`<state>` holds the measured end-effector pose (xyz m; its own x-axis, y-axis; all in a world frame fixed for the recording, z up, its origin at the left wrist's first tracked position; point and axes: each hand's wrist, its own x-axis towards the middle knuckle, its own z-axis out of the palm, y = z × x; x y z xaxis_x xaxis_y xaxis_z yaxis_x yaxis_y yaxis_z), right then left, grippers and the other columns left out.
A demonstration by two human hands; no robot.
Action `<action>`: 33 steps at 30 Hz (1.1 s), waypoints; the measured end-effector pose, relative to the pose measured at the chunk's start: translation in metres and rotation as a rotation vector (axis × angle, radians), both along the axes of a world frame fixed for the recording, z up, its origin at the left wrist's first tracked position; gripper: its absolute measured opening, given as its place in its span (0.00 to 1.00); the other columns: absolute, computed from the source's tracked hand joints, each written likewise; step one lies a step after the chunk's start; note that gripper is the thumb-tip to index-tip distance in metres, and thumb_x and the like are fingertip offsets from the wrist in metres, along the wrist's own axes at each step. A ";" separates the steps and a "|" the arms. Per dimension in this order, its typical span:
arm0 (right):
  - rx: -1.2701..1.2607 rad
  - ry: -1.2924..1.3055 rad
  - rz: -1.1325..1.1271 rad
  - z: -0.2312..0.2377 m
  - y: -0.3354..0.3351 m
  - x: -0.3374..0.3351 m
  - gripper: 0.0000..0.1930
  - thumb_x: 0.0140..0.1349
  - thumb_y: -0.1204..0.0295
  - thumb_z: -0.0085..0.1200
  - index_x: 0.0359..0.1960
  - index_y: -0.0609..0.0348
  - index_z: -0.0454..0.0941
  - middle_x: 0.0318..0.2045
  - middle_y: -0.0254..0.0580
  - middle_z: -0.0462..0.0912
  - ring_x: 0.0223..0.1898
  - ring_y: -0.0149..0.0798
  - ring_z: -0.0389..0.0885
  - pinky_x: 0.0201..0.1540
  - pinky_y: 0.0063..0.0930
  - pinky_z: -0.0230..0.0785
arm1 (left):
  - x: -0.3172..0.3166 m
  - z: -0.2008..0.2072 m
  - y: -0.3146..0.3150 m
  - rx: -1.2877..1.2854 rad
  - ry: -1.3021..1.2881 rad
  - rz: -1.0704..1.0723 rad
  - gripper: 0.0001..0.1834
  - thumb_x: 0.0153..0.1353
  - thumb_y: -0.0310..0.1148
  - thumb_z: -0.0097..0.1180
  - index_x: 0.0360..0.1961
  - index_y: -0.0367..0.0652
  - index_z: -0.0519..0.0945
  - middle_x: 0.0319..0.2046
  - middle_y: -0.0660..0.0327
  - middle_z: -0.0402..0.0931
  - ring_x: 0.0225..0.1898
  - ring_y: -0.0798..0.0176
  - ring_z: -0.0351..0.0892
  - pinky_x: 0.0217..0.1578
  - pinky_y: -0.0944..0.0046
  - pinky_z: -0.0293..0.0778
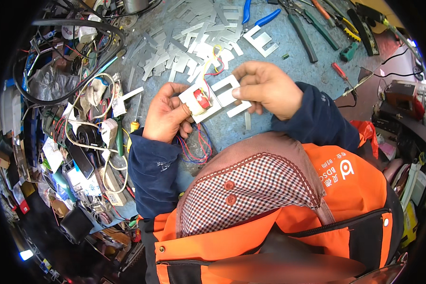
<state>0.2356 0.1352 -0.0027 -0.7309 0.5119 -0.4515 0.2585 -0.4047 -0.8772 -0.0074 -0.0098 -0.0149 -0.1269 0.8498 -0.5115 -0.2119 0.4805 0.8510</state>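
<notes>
My left hand grips a small transformer coil wrapped in red, seated in a pale metal core. Yellow and red leads rise from its far side, and red and blue wires hang from the near side. Between the thumb and fingers of my right hand is an E-shaped metal plate. Its prongs point left toward the coil, close against the core; whether any prong enters it I cannot tell. Beyond the hands lies a pile of flat grey metal strips and plates.
Another E-shaped plate lies beyond my right hand. Blue-handled pliers, green-handled pliers and a red screwdriver are at the far right. Tangled cables and parts crowd the left. A yellow-handled screwdriver lies by my left wrist.
</notes>
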 end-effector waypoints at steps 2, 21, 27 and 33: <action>-0.014 0.027 0.028 -0.005 -0.001 -0.010 0.25 0.68 0.73 0.65 0.61 0.76 0.74 0.36 0.46 0.88 0.24 0.29 0.81 0.24 0.23 0.72 | 0.001 0.000 0.000 -0.001 -0.007 0.006 0.22 0.71 0.27 0.64 0.61 0.34 0.71 0.30 0.58 0.85 0.17 0.74 0.77 0.14 0.74 0.69; 0.038 0.068 0.036 -0.013 -0.001 -0.030 0.23 0.68 0.75 0.64 0.60 0.74 0.74 0.34 0.44 0.87 0.24 0.30 0.82 0.24 0.25 0.72 | 0.001 0.001 0.001 -0.027 0.012 -0.001 0.22 0.71 0.27 0.64 0.61 0.36 0.71 0.27 0.61 0.82 0.16 0.75 0.77 0.14 0.75 0.69; 0.341 0.051 0.154 -0.025 -0.010 -0.041 0.21 0.72 0.73 0.61 0.63 0.67 0.73 0.24 0.30 0.80 0.23 0.22 0.74 0.24 0.23 0.63 | -0.001 0.002 0.001 -0.026 0.008 0.002 0.21 0.71 0.26 0.64 0.61 0.36 0.71 0.25 0.62 0.82 0.15 0.75 0.75 0.13 0.74 0.68; 0.586 0.030 0.199 -0.018 -0.012 -0.038 0.23 0.67 0.66 0.60 0.59 0.67 0.75 0.28 0.56 0.86 0.28 0.57 0.84 0.33 0.49 0.73 | 0.004 0.004 0.001 -0.022 -0.017 0.034 0.20 0.71 0.27 0.64 0.60 0.35 0.72 0.24 0.62 0.81 0.14 0.75 0.73 0.13 0.73 0.66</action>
<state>0.1981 0.1230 -0.0209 -0.8459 0.5210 -0.1142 0.2513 0.2003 -0.9469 -0.0031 -0.0092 -0.0105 -0.1468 0.8336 -0.5325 -0.2428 0.4915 0.8363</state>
